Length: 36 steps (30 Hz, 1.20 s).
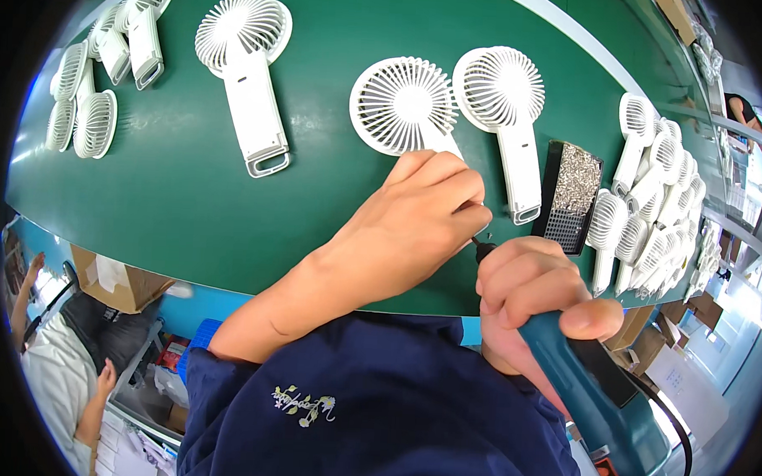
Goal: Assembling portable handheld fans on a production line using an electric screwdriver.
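Observation:
A white handheld fan (405, 106) lies on the green bench with its slatted round head pointing away from me. My left hand (420, 207) is closed over its handle, hiding most of it. In my right hand (537, 295) is a teal electric screwdriver (592, 395), gripped with the fingers wrapped round its front. Its dark tip reaches up to my left fingertips; whether it touches the fan is hidden. A second white fan (518, 155) lies just right of the held one. Beside that sits a black tray (567, 232) with many small silvery screws.
Another fan (253, 108) lies alone to the left, with several more (96, 119) at the far left. A dense pile of white fans (655, 201) fills the bench's right end. The green bench (172, 205) curves along my front. At lower left is another person (65, 378).

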{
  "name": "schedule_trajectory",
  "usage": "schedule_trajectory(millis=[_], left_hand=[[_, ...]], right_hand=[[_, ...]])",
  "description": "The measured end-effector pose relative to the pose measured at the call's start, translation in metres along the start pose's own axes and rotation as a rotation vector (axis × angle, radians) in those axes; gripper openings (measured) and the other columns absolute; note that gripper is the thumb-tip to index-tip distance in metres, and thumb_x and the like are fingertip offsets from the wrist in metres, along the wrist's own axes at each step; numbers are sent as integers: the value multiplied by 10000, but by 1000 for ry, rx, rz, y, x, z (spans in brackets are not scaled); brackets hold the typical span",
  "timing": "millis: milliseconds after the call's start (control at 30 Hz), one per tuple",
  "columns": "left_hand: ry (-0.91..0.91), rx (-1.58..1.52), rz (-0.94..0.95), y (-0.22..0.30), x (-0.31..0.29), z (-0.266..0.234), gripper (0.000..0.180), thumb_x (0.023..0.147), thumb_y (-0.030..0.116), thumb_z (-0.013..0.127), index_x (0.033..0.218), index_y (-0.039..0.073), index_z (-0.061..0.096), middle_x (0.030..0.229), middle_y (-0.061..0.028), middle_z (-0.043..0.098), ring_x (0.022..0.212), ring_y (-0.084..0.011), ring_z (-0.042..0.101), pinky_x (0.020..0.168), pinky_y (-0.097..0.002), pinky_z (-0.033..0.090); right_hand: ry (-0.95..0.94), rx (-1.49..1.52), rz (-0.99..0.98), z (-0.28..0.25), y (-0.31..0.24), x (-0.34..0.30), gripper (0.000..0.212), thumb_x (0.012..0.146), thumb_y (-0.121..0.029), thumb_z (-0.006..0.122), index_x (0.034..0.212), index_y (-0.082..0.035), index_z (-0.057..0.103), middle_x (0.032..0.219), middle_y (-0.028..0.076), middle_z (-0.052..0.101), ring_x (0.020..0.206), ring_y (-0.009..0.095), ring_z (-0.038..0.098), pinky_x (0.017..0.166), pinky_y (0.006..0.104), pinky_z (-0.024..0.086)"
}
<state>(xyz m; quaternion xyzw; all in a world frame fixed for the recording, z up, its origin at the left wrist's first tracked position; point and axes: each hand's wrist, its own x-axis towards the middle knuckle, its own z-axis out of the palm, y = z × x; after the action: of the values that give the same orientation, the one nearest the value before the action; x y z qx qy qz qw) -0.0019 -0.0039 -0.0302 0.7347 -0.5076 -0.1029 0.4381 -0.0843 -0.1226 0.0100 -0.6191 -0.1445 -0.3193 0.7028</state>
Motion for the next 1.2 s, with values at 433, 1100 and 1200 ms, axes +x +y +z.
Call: schedule_trajectory(millis=[433, 1100, 1200], left_hand=[[-274, 444, 237, 5, 28, -35, 347, 709, 98, 700, 1052, 74, 654, 1030, -41, 610, 1023, -197, 590, 1067, -471, 354], [340, -1122, -411, 40, -61, -7, 469, 838, 119, 710, 1221, 11, 461, 1052, -120, 555, 1016, -241, 559, 874, -388, 459], [355, -1519, -455, 33, -30, 14, 764, 879, 184, 669, 1456, -15, 209, 1331, -165, 477, 1198, -272, 511, 1024, -402, 403]], right_hand=[[406, -294, 676, -38, -41, -44, 477, 852, -62, 652, 1271, -6, 432, 976, 154, 627, 520, 86, 499, 472, 202, 392], [710, 548, 1127, -9, -36, -21, 247, 916, -63, 552, 1155, -44, 494, 775, 72, 562, 406, 75, 396, 383, 237, 315], [688, 703, 1160, -8, -38, -23, 202, 933, -63, 522, 1132, -52, 497, 772, 79, 560, 399, 70, 384, 376, 235, 319]])
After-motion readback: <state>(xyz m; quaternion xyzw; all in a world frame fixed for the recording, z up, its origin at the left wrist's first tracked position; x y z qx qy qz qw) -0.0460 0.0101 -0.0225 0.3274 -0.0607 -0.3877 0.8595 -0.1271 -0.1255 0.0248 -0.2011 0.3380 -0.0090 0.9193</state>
